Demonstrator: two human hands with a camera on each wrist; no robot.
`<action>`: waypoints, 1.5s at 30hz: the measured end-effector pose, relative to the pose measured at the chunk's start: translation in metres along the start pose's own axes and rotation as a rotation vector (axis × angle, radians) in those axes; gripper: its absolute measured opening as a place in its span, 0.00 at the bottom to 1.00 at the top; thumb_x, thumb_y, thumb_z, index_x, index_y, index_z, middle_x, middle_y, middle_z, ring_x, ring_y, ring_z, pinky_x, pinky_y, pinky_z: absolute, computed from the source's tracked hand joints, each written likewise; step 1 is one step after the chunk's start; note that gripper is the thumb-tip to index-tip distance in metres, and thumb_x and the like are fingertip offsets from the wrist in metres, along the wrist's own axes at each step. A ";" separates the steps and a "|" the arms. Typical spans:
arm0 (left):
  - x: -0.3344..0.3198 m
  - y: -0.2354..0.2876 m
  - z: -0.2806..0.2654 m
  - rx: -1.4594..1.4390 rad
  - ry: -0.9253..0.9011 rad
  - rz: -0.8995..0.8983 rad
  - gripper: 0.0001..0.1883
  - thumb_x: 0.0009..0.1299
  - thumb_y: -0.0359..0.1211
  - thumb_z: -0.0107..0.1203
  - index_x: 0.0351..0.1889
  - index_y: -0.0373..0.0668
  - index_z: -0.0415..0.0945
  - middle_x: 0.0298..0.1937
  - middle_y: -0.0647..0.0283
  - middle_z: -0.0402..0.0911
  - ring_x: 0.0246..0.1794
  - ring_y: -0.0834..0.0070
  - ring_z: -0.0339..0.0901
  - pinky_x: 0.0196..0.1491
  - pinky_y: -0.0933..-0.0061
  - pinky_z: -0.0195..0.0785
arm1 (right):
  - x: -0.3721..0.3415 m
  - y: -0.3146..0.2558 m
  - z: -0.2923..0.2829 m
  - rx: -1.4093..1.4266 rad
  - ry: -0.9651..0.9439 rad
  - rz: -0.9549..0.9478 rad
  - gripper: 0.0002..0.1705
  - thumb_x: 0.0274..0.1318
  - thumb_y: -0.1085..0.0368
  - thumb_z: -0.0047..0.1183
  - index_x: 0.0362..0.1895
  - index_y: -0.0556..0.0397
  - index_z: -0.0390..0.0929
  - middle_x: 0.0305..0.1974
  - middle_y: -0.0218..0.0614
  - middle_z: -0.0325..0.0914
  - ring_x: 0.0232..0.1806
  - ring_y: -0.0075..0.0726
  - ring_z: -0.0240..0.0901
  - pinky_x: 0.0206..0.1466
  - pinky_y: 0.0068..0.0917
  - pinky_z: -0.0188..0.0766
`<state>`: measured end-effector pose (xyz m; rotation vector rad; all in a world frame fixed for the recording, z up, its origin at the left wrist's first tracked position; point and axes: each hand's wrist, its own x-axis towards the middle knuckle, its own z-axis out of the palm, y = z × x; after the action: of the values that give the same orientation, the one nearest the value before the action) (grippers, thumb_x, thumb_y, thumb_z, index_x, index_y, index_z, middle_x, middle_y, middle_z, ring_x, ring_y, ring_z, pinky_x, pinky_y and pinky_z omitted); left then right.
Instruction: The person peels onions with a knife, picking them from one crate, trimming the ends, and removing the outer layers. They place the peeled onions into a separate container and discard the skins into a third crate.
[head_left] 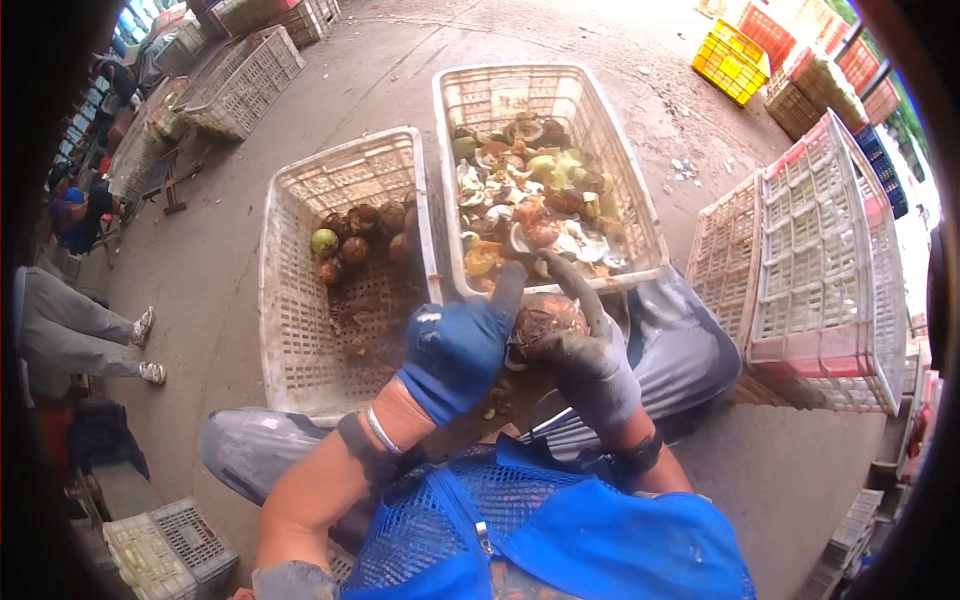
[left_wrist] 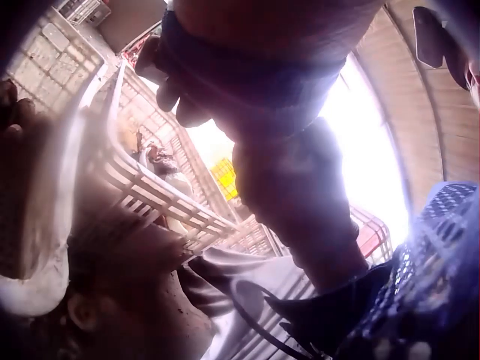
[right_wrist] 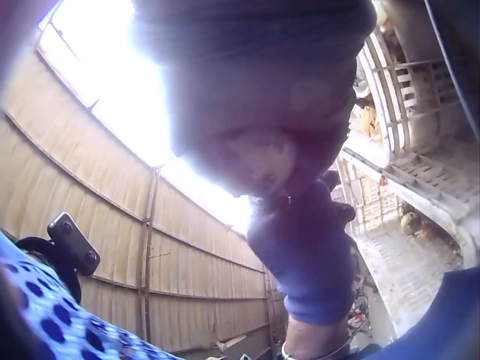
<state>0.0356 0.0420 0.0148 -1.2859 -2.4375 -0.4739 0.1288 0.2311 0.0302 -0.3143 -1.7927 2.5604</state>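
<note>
A brown, round fruit [head_left: 548, 318] is in my right hand [head_left: 598, 372], which wears a grey glove and curls its fingers and thumb round it in the head view. My left hand [head_left: 455, 348], in a blue glove, is close against the fruit's left side, one dark finger or thumb pointing upward. Its other fingers are hidden, and whether it holds a tool cannot be seen. Both wrist views are dark and backlit; the right wrist view shows the blue-gloved left hand [right_wrist: 311, 251] below a large dark shape.
A crate [head_left: 655, 235] of peels and cut pieces lies ahead; left of it, another crate [head_left: 275, 290] holds several whole fruits [head_left: 355, 250]. Tall stacked crates [head_left: 815, 290] stand at the right. A person's grey-trousered legs [head_left: 75, 325] are at the far left.
</note>
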 end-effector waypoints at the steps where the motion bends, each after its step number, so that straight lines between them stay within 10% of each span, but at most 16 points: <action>1: 0.011 -0.003 0.010 0.102 -0.010 0.022 0.42 0.65 0.28 0.58 0.81 0.35 0.63 0.23 0.60 0.73 0.18 0.64 0.74 0.22 0.59 0.67 | -0.003 -0.004 -0.004 0.168 0.035 0.000 0.51 0.52 0.72 0.64 0.82 0.57 0.60 0.64 0.46 0.80 0.60 0.33 0.79 0.66 0.31 0.76; 2: 0.016 -0.003 0.020 0.202 -0.022 0.047 0.41 0.65 0.28 0.57 0.81 0.34 0.63 0.22 0.59 0.73 0.18 0.64 0.75 0.23 0.58 0.68 | -0.009 -0.009 -0.007 0.338 0.073 -0.003 0.51 0.53 0.71 0.63 0.83 0.57 0.59 0.64 0.48 0.80 0.60 0.38 0.80 0.65 0.34 0.78; 4: 0.023 -0.020 0.057 -0.049 -0.262 -0.482 0.36 0.68 0.28 0.54 0.79 0.44 0.68 0.31 0.48 0.86 0.27 0.49 0.85 0.33 0.51 0.78 | -0.021 -0.016 -0.031 0.349 0.129 -0.019 0.53 0.58 0.66 0.63 0.85 0.52 0.51 0.58 0.51 0.80 0.59 0.54 0.82 0.60 0.54 0.84; 8: 0.034 0.000 0.057 -0.147 -0.142 -0.334 0.31 0.68 0.28 0.59 0.72 0.46 0.76 0.38 0.46 0.88 0.34 0.48 0.88 0.39 0.52 0.82 | -0.029 -0.013 -0.048 0.473 0.250 -0.114 0.54 0.60 0.60 0.65 0.86 0.51 0.51 0.61 0.47 0.79 0.56 0.47 0.83 0.61 0.45 0.83; 11: 0.032 0.029 0.042 -0.499 0.009 -0.180 0.32 0.66 0.26 0.62 0.72 0.45 0.76 0.41 0.51 0.91 0.34 0.58 0.90 0.41 0.59 0.83 | -0.010 -0.021 -0.027 0.537 0.186 -0.181 0.56 0.57 0.62 0.67 0.86 0.49 0.49 0.66 0.49 0.75 0.59 0.48 0.81 0.62 0.45 0.82; 16: 0.042 0.040 -0.015 -1.398 -0.230 -0.885 0.35 0.65 0.24 0.60 0.75 0.43 0.74 0.45 0.62 0.89 0.39 0.82 0.84 0.44 0.74 0.81 | 0.014 -0.020 -0.006 0.112 0.077 -0.220 0.58 0.51 0.76 0.68 0.85 0.51 0.53 0.71 0.43 0.72 0.64 0.35 0.77 0.68 0.30 0.75; 25: 0.026 0.026 -0.039 -0.830 -0.104 -0.408 0.39 0.65 0.19 0.53 0.79 0.44 0.70 0.50 0.58 0.90 0.40 0.82 0.82 0.48 0.79 0.79 | 0.000 -0.019 0.002 -0.026 0.010 -0.160 0.64 0.47 0.75 0.73 0.86 0.52 0.49 0.68 0.40 0.72 0.68 0.36 0.72 0.72 0.35 0.70; 30: 0.022 0.017 -0.066 -1.699 -0.533 -1.021 0.36 0.64 0.20 0.53 0.75 0.31 0.70 0.44 0.59 0.90 0.38 0.82 0.83 0.45 0.80 0.82 | -0.006 -0.019 0.008 -0.453 0.082 -0.258 0.63 0.47 0.74 0.75 0.85 0.53 0.52 0.72 0.45 0.71 0.70 0.36 0.71 0.73 0.35 0.70; 37: 0.007 0.035 -0.056 -1.431 -0.295 -0.905 0.29 0.66 0.23 0.55 0.68 0.31 0.78 0.31 0.63 0.86 0.30 0.79 0.85 0.34 0.71 0.80 | -0.009 -0.021 0.010 -0.358 0.030 -0.310 0.62 0.45 0.70 0.75 0.85 0.54 0.55 0.73 0.46 0.72 0.68 0.34 0.74 0.71 0.33 0.72; 39: 0.001 0.027 -0.063 -0.664 -0.028 -0.398 0.28 0.65 0.24 0.58 0.66 0.38 0.82 0.30 0.60 0.86 0.28 0.73 0.85 0.33 0.64 0.78 | -0.006 -0.019 0.007 -0.378 0.036 -0.325 0.62 0.44 0.69 0.75 0.84 0.53 0.57 0.73 0.44 0.73 0.67 0.33 0.75 0.70 0.32 0.72; 42: 0.001 0.018 -0.083 -0.228 -0.146 -0.064 0.30 0.62 0.25 0.62 0.67 0.44 0.82 0.28 0.59 0.84 0.24 0.66 0.83 0.31 0.61 0.76 | -0.007 -0.021 0.004 -0.451 0.077 -0.280 0.60 0.42 0.69 0.75 0.83 0.52 0.61 0.69 0.42 0.76 0.64 0.32 0.77 0.68 0.31 0.74; 45: -0.007 0.019 -0.076 -0.179 -0.209 -0.023 0.33 0.60 0.29 0.65 0.69 0.45 0.81 0.26 0.61 0.81 0.22 0.60 0.79 0.28 0.58 0.72 | -0.009 -0.032 0.007 -0.537 0.043 -0.230 0.58 0.43 0.68 0.75 0.82 0.51 0.64 0.63 0.40 0.81 0.61 0.31 0.79 0.67 0.30 0.75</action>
<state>0.0661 0.0128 0.0816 -1.4460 -2.6343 -0.6042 0.1324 0.2345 0.0634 -0.1455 -2.3156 1.8781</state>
